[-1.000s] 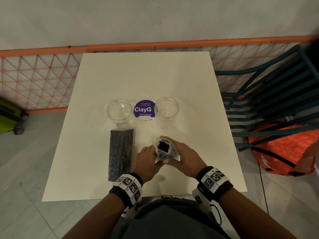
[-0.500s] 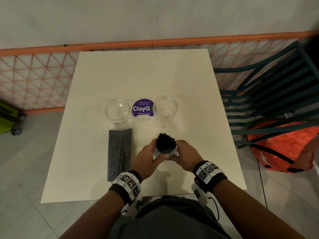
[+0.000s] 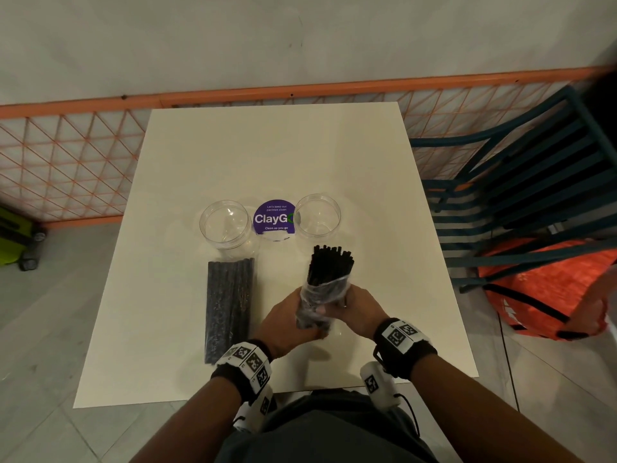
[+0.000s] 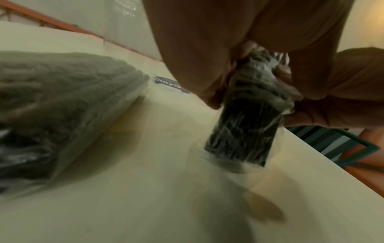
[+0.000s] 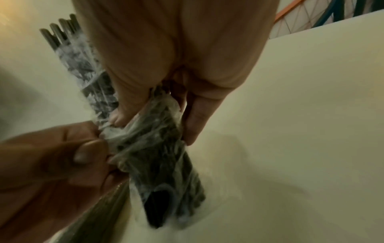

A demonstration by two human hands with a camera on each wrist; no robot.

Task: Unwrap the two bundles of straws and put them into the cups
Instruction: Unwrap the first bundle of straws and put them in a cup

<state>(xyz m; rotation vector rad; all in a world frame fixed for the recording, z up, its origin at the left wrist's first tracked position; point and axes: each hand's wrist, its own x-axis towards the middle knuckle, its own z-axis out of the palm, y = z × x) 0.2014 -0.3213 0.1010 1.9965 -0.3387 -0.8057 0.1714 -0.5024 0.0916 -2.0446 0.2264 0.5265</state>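
Note:
A bundle of black straws stands on end on the white table, its tops bare above a crumpled clear wrapper. My left hand and right hand both grip that wrapper low on the bundle. A second bundle of straws, still sealed in its wrapper, lies flat to the left. Two clear cups stand behind: the left cup and the right cup, both without straws.
A round purple sticker lies between the cups. An orange mesh fence runs behind the table. A dark slatted chair and an orange bag stand to the right. A green case sits on the floor at left.
The wrapper has slid down the bundle, so more of the black straws now stick out above it. Both hands have kept their hold on the plastic.

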